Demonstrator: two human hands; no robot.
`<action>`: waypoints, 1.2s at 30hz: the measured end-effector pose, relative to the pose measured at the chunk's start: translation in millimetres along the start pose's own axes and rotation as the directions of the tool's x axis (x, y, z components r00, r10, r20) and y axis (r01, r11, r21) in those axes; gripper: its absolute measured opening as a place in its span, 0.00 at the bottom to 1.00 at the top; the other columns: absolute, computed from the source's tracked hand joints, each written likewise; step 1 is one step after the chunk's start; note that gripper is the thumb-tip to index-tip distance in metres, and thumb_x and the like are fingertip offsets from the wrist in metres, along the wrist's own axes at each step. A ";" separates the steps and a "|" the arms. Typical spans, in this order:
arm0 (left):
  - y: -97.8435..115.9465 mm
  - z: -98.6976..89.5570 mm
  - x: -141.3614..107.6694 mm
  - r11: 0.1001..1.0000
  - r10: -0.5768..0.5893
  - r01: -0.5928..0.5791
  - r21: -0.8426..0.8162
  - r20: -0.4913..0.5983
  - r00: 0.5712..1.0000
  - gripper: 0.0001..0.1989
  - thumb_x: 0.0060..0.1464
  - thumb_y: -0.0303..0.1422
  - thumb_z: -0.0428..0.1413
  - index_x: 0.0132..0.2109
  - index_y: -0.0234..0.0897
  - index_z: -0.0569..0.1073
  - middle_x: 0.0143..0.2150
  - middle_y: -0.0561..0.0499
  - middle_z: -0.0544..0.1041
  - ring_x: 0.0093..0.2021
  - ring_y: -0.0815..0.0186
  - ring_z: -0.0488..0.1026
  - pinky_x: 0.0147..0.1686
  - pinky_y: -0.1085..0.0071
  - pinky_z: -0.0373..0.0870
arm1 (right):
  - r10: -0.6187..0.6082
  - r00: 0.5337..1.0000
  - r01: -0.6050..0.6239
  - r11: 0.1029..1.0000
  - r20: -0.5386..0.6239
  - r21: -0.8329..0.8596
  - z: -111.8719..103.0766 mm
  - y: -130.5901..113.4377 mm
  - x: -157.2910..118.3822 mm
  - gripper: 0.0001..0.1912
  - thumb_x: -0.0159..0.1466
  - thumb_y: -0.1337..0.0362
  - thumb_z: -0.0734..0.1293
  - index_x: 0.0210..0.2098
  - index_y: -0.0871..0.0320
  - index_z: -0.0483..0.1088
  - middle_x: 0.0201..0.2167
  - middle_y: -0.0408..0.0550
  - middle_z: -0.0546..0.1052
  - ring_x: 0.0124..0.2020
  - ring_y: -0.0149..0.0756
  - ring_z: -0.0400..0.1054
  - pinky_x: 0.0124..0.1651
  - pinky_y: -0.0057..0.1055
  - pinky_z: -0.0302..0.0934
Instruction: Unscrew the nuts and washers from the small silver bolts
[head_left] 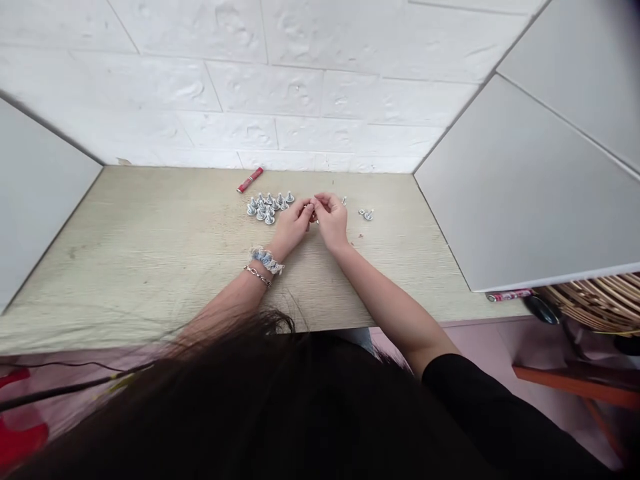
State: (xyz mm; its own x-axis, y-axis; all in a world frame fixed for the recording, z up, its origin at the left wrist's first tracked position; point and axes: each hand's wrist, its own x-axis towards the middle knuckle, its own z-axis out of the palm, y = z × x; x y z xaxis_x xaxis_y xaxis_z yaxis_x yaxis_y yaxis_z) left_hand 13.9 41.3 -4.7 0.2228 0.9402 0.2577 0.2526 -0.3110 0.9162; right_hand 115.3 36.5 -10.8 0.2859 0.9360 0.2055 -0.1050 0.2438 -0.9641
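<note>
We see the left hand (294, 223) and the right hand (332, 217) meeting over the surface (180, 260), fingertips drawn together at one spot. Something small seems to be pinched there; a bit of metal (317, 221) shows just below the fingers, but the rest is hidden. We cannot tell which hand's grip is clamped on it, or whether both are.

Just left of the left hand stands a close group of bolts (261, 208), most of them resting on their wide round ends with the shanks pointing up. Right of the right hand, one more bolt (369, 215) sits beside a small ring (361, 212), likely a nut. Another metal piece (344, 201) shows right by the right hand's knuckles. A red tube (250, 180) lies at a slant behind the group, well apart from both hands.

We judge the bolts to be light for their size yet dense, stiff and hard to damage. The smooth plating could slip under dry fingertips, while the threads should give some bite. We would take each by its upright shank, between thumb and forefinger, or by the rim of the wide end when the shank must stay free.
</note>
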 end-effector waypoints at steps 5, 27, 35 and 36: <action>1.5 0.9 -0.9 0.996 0.033 -0.028 0.086 -0.052 0.998 0.15 0.59 0.37 0.48 0.46 0.34 0.73 0.25 0.53 0.72 0.22 0.73 0.66 0.27 0.76 0.63 | -0.011 1.000 0.012 0.992 0.008 -0.128 -5.2 3.1 1.4 0.17 0.58 0.49 0.63 0.32 0.56 0.61 0.27 0.39 0.68 0.27 0.26 0.64 0.31 0.26 0.62; 7.0 3.6 0.7 0.976 0.154 -0.136 0.168 -0.101 0.983 0.26 0.62 0.45 0.39 0.51 0.32 0.72 0.41 0.44 0.78 0.39 0.67 0.74 0.41 0.72 0.69 | -0.281 0.932 0.355 0.839 0.230 -0.412 -7.2 -1.7 4.7 0.25 0.66 0.45 0.49 0.25 0.56 0.59 0.23 0.42 0.66 0.28 0.31 0.61 0.35 0.30 0.56; 5.8 5.3 4.4 0.986 0.127 -0.106 0.132 -0.161 0.979 0.23 0.62 0.44 0.41 0.50 0.34 0.73 0.42 0.44 0.78 0.39 0.66 0.74 0.44 0.68 0.69 | -0.328 0.914 0.403 0.802 0.239 -0.441 -5.8 -2.5 4.5 0.24 0.66 0.45 0.48 0.25 0.55 0.58 0.24 0.43 0.65 0.29 0.32 0.60 0.36 0.31 0.54; 6.0 5.3 4.8 0.986 0.127 -0.107 0.129 -0.166 0.978 0.23 0.63 0.43 0.41 0.49 0.34 0.73 0.42 0.45 0.78 0.40 0.65 0.74 0.45 0.68 0.69 | -0.331 0.913 0.405 0.800 0.238 -0.442 -5.6 -2.3 4.6 0.24 0.66 0.45 0.48 0.25 0.55 0.57 0.24 0.42 0.65 0.30 0.32 0.60 0.36 0.31 0.54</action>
State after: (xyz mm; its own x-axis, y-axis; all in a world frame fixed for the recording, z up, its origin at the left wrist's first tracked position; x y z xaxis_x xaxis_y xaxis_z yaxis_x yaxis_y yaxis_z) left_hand 21.6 43.2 0.4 0.0937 0.9028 0.4198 0.3468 -0.4248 0.8362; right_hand 122.1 38.8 -8.5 0.0691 0.8345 0.5467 0.4532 0.4619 -0.7624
